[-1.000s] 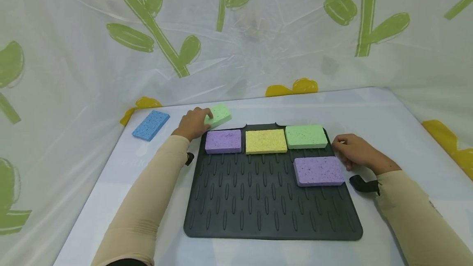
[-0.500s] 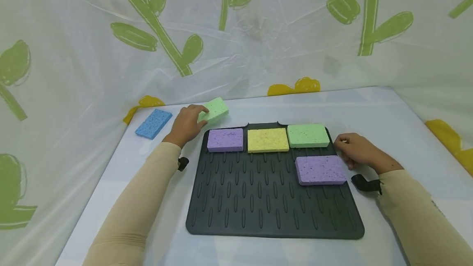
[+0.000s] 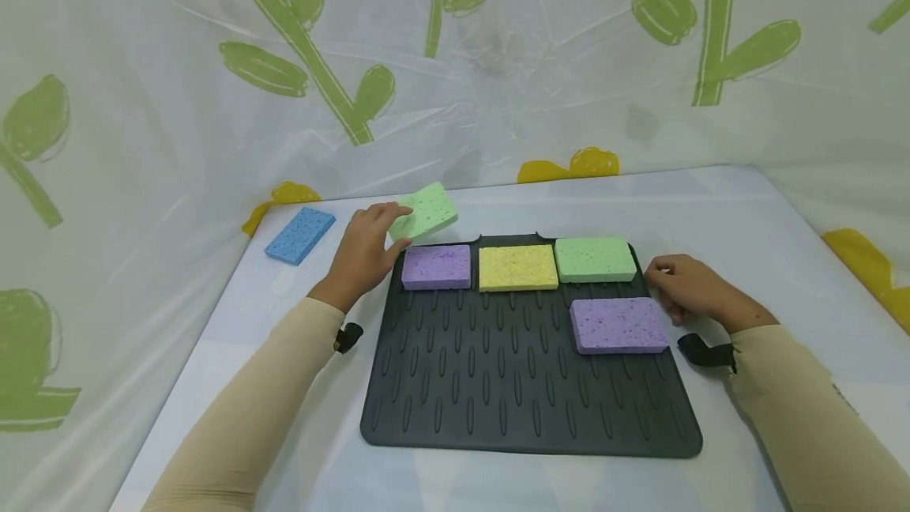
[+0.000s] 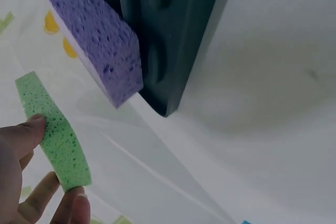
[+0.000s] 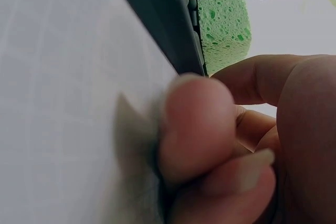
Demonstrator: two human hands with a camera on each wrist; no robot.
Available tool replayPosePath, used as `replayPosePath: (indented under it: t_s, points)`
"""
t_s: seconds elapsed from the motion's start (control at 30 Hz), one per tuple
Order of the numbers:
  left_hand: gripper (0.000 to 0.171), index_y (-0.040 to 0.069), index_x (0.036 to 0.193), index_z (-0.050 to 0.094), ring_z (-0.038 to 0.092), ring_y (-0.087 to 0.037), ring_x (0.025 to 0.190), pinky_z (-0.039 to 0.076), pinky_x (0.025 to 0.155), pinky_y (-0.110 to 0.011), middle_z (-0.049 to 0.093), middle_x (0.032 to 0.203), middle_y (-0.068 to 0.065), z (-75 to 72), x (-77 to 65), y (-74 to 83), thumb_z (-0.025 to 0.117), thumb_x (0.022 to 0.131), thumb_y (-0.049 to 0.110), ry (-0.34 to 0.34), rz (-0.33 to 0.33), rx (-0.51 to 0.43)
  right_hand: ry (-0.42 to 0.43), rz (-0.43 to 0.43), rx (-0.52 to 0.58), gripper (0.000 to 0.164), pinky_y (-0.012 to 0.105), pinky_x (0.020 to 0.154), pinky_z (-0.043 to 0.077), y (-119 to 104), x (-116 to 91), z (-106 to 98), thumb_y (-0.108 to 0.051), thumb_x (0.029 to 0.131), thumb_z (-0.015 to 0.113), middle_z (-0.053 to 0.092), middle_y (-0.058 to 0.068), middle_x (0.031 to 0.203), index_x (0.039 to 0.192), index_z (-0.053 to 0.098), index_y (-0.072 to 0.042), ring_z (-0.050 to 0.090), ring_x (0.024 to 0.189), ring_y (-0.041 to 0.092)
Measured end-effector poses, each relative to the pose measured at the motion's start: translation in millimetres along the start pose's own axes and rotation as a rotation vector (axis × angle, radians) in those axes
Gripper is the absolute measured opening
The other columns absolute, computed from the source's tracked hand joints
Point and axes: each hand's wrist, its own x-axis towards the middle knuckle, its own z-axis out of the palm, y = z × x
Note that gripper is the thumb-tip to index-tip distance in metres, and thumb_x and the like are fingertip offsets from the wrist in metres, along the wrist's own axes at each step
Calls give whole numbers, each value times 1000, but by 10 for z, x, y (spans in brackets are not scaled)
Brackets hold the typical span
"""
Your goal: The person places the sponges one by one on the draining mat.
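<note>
My left hand point(image 3: 361, 257) pinches a light green sponge point(image 3: 429, 212) just beyond the far left corner of a dark ribbed mat point(image 3: 490, 393). In the left wrist view the green sponge point(image 4: 59, 136) bows slightly between thumb and fingers. A purple sponge point(image 3: 436, 268), a yellow sponge point(image 3: 517, 268) and another green sponge point(image 3: 596, 260) lie in a row along the mat's far edge. Below the right end of that row lies a second purple sponge point(image 3: 618, 326). My right hand point(image 3: 686, 288) rests loosely curled beside the mat's right edge, holding nothing.
A blue sponge point(image 3: 300, 236) lies on the white table point(image 3: 768, 235), left of the mat. White sheeting point(image 3: 526, 77) with green plant prints rises behind and left of the table. A black strap point(image 3: 704, 352) hangs at the right wrist.
My left hand has lifted the green sponge and turned it, drawing back slightly and then shifting right towards the mat's far left corner. The right hand has stayed in place.
</note>
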Motion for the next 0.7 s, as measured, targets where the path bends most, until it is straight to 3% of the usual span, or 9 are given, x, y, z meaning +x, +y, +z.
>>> replayPosePath:
  t_s: [0.23,0.4,0.7]
  points:
    - [51,10,136,58,55,-38,120,45,102,-51,56,140,-17,-18,-163,163,77,89,18,20,93,-7,-5,6,3,25,35,47,49,-11,-14,3,-16,100,41,49,0,57,98,59,1,58,48,21]
    - [53,11,136,58,57,-36,116,47,99,-50,57,138,-16,-41,-289,361,78,88,19,21,174,-20,-4,0,-1,25,35,47,49,-15,-33,19,-15,100,40,49,0,56,98,59,2,57,48,20]
    - [51,15,135,60,55,-29,124,47,104,-44,58,138,-9,-9,-441,713,78,88,23,-41,279,-64,-59,-11,8,28,34,50,49,-5,-22,-26,-21,104,41,50,0,61,103,57,2,57,51,18]
